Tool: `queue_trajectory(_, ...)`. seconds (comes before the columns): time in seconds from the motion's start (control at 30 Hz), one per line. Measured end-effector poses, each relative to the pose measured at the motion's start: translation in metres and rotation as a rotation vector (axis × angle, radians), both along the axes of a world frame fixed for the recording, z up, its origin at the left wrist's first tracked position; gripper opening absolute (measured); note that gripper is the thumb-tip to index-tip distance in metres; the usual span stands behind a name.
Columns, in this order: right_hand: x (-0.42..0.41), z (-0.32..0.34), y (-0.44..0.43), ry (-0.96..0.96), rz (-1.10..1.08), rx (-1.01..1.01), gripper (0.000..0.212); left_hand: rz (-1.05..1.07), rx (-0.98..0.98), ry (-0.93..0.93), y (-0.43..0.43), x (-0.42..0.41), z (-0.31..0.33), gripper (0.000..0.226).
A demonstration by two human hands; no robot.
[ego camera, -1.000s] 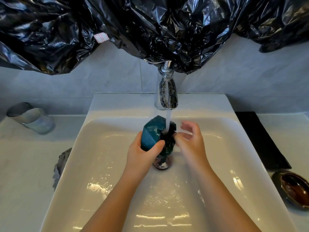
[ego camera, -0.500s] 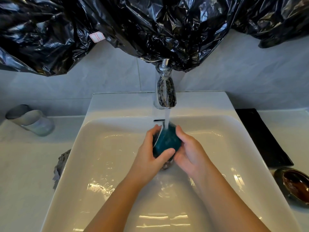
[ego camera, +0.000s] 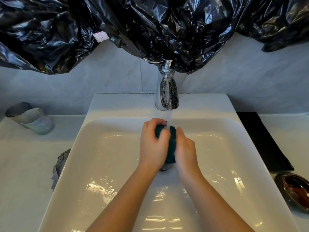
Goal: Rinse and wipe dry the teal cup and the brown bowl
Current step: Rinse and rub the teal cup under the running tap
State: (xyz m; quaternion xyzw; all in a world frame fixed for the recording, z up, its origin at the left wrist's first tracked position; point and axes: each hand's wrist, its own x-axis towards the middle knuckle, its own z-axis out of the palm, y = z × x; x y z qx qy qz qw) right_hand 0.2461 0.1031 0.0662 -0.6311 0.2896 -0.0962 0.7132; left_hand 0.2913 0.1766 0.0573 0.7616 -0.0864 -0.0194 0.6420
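- Currently we hold one teal cup [ego camera: 172, 148] between our two hands, just above the drain [ego camera: 164, 168] and under the single thin stream of water [ego camera: 169, 119] that falls from the one chrome tap [ego camera: 168, 91] beyond our fingertips.
- Our left hand [ego camera: 153, 144] wraps the cup from the left, with the fingers [ego camera: 150, 124] curled over its far end and the thumb laid across it. Only dark, glossy slivers of the cup show between the palms.
- Our right hand [ego camera: 184, 148] clasps the cup's right side, with the fingers [ego camera: 179, 133] bent close around it. Blur hides the exact fingertip contact.
- One brown bowl [ego camera: 294, 190] sits on the counter [ego camera: 292, 131], well to the right of our right fingers and nearer to us. It is rounded and glazed, dark outside and shiny reddish-brown inside.
- One white basin [ego camera: 117, 156] lies beneath both hands, smooth and rectangular with rounded corners, wet and glinting.
- One flat black rectangular mat [ego camera: 262, 141] lies right of our right fingers, just beyond the bowl.
- Far left of our left fingers stands one clear cylindrical glass [ego camera: 31, 118]. Nearer to them, one crumpled grey cloth [ego camera: 60, 163] rests against the basin's edge.
- Crinkled black plastic sheeting [ego camera: 150, 22] hangs above the tap and bears two small white labels [ego camera: 100, 36].
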Motion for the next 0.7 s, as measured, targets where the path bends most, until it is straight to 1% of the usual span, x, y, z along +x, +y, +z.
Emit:
queue_trajectory(0.03,0.001,0.0,-0.001,0.018,-0.017,0.006,0.044,-0.01,0.057,-0.097,-0.002,-0.002,-0.005,0.018)
queue_trajectory(0.07,0.001,-0.002,-0.002,0.021,-0.04,-0.013,0.044,-0.013,0.049,-0.106,-0.004,-0.003,-0.01,0.02)
queue_trajectory(0.1,0.001,-0.002,-0.002,0.002,-0.068,-0.045,0.046,-0.004,-0.005,-0.035,-0.005,-0.004,-0.011,0.022)
queue_trajectory(0.13,0.001,-0.003,-0.002,-0.031,-0.092,-0.089,0.047,0.018,-0.092,0.09,-0.007,-0.004,-0.008,0.023)
queue_trajectory(0.17,-0.001,-0.003,-0.002,-0.069,-0.103,-0.137,0.048,0.039,-0.2,0.265,-0.009,-0.002,-0.001,0.023)
queue_trajectory(0.2,-0.002,-0.004,-0.001,-0.107,-0.108,-0.186,0.047,0.029,-0.325,0.484,-0.01,0.0,0.006,0.023)
queue_trajectory(0.23,-0.004,-0.004,-0.001,-0.134,-0.109,-0.217,0.046,0.019,-0.394,0.659,-0.011,0.0,0.014,0.027)
queue_trajectory(0.27,-0.005,-0.005,0.0,-0.149,-0.113,-0.213,0.047,0.012,-0.403,0.73,-0.011,0.001,0.019,0.029)
queue_trajectory(0.3,-0.005,-0.006,0.0,-0.155,-0.117,-0.187,0.05,0.009,-0.379,0.699,-0.012,0.001,0.021,0.03)
queue_trajectory(0.33,-0.004,-0.006,0.0,-0.151,-0.11,-0.155,0.052,0.02,-0.326,0.577,-0.013,0.002,0.019,0.031)
queue_trajectory(0.4,-0.004,-0.004,-0.001,-0.138,-0.092,-0.091,0.052,0.027,-0.157,0.159,-0.013,-0.001,0.012,0.028)
queue_trajectory(0.43,-0.003,-0.003,-0.001,-0.134,-0.089,-0.072,0.05,0.006,-0.083,-0.002,-0.012,-0.003,0.007,0.026)
queue_trajectory(0.47,-0.001,-0.002,-0.002,-0.117,-0.085,-0.069,0.048,-0.017,-0.045,-0.067,-0.011,-0.003,0.005,0.027)
queue_trajectory(0.53,0.001,-0.001,-0.007,-0.063,-0.093,-0.047,0.044,-0.083,-0.046,-0.022,-0.005,0.003,0.008,0.033)
queue_trajectory(0.57,0.002,0.0,-0.011,-0.034,-0.103,0.013,0.039,-0.125,-0.026,0.034,-0.002,0.007,0.009,0.035)
queue_trajectory(0.63,0.005,0.003,-0.019,0.031,-0.098,0.209,0.031,-0.218,0.061,0.212,0.005,0.02,0.017,0.038)
queue_trajectory(0.7,0.006,0.005,-0.026,0.083,-0.075,0.466,0.03,-0.292,0.087,0.461,0.01,0.027,0.025,0.04)
